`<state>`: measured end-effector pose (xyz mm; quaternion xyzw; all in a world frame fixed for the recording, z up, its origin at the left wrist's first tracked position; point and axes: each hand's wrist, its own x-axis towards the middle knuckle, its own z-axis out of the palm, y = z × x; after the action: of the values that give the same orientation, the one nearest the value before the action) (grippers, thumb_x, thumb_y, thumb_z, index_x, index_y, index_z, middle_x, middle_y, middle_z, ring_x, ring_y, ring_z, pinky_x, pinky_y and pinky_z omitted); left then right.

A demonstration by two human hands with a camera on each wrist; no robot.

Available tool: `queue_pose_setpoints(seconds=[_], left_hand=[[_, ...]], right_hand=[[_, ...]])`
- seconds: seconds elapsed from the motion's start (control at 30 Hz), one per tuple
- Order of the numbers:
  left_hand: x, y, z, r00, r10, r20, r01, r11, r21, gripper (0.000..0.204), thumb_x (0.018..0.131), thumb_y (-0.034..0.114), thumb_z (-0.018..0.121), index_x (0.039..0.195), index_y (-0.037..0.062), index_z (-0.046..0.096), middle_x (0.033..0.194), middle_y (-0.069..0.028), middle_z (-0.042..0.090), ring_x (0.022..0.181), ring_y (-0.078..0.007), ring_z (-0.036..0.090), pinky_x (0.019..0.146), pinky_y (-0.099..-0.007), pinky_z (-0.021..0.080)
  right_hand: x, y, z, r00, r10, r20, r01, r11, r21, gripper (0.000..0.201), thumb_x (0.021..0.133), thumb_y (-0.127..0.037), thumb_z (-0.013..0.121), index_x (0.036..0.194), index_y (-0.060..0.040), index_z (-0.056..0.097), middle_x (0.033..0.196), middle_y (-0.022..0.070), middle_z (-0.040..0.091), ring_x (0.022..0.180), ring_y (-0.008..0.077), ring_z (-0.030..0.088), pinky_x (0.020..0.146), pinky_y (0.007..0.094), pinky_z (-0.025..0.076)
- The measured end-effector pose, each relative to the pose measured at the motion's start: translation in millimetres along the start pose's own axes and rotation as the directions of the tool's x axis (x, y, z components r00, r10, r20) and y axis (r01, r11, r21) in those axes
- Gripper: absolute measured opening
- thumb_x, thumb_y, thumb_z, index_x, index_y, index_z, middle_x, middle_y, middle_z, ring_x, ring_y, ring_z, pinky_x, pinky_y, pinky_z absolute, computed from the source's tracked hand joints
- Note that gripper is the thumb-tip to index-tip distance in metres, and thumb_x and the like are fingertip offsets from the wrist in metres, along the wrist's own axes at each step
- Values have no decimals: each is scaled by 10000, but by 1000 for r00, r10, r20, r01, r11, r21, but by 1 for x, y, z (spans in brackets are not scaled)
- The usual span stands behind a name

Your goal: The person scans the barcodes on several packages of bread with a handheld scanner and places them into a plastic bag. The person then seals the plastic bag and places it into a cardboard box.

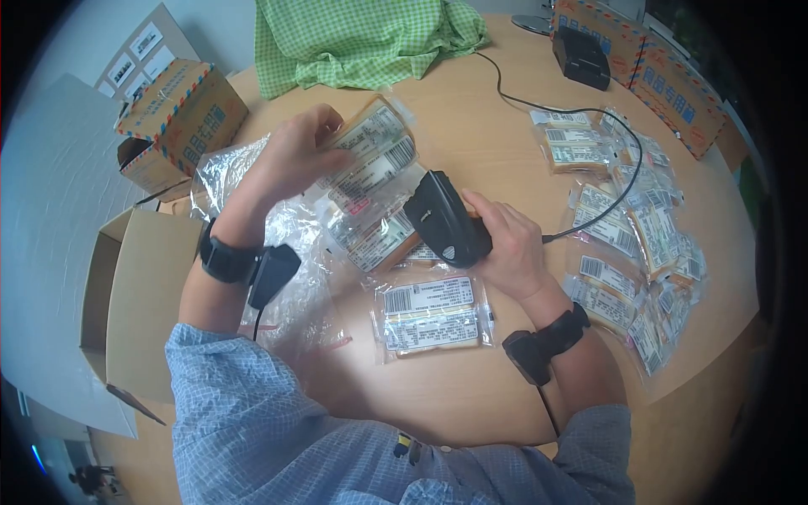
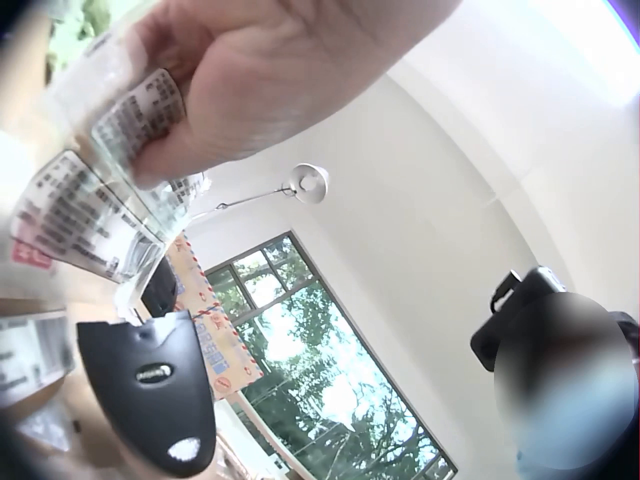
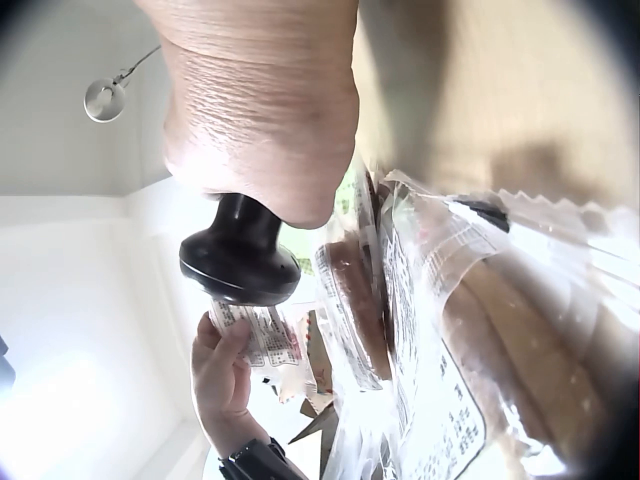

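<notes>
My left hand (image 1: 299,156) pinches a clear food packet (image 1: 389,139) by its side, thumb across the printed label with its barcode. The packet is raised and tilted. My right hand (image 1: 512,248) grips a black barcode scanner (image 1: 444,220), whose head points toward the raised packet. In the left wrist view the scanner (image 2: 150,390) sits just below the labelled packet (image 2: 85,215). Under the scanner lie more packets (image 1: 383,244), partly hidden by it. Nearer my body a single packet (image 1: 429,316) lies flat, label up, with pale brown food inside.
Several labelled packets (image 1: 602,215) lie heaped on the right, crossed by the scanner's black cable (image 1: 635,160). Crumpled clear plastic (image 1: 290,286) and an open carton (image 1: 151,295) are at left. Printed boxes (image 1: 189,126) and a green checked cloth (image 1: 353,42) stand behind.
</notes>
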<state>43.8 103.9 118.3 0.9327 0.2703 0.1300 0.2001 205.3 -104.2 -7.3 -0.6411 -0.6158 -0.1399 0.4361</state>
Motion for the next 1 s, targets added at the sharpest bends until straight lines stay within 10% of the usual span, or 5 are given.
queue_pose_setpoints(seconds=[0.17,0.3,0.53,0.77,1.0], left_hand=[[57,-43,24,1000,-24,13,26,981,-192,412,739,98,684,1090,-24,506,887,-102,607,806,-146,583,686,-274,469],[79,-60,60,955,201,217,-264,910,321,476,693,169,701,1127,55,543,921,-118,627,838,-253,593,748,-352,464],[90,-42,61,787,148,599,-475,765,435,474,672,120,690,1132,92,579,975,-116,637,905,-243,599,792,-353,467],[127,20,42,864,207,459,-376,871,315,447,744,142,662,1166,60,541,971,-141,630,811,-210,619,717,-316,493],[184,144,125,618,370,694,-618,774,138,493,790,307,607,1184,25,512,1047,-169,607,942,-280,587,812,-352,459]], right_hand=[[-1,3,-1,999,-26,42,26,1000,2,519,565,-122,713,1053,-47,552,749,84,558,705,250,574,625,344,473],[-2,4,-1,999,-6,35,7,1000,-2,484,561,-108,708,1018,-56,557,773,75,573,727,243,583,637,339,480],[-4,6,-2,997,-53,-64,56,997,49,474,530,-168,744,961,-65,578,780,61,595,702,233,599,613,320,482],[-8,9,3,998,-35,50,33,999,32,436,539,-161,723,919,-91,522,753,67,557,739,249,581,639,354,482],[-9,10,4,997,-20,71,19,1000,18,459,526,-176,731,941,-96,553,788,66,577,759,246,593,653,356,491]])
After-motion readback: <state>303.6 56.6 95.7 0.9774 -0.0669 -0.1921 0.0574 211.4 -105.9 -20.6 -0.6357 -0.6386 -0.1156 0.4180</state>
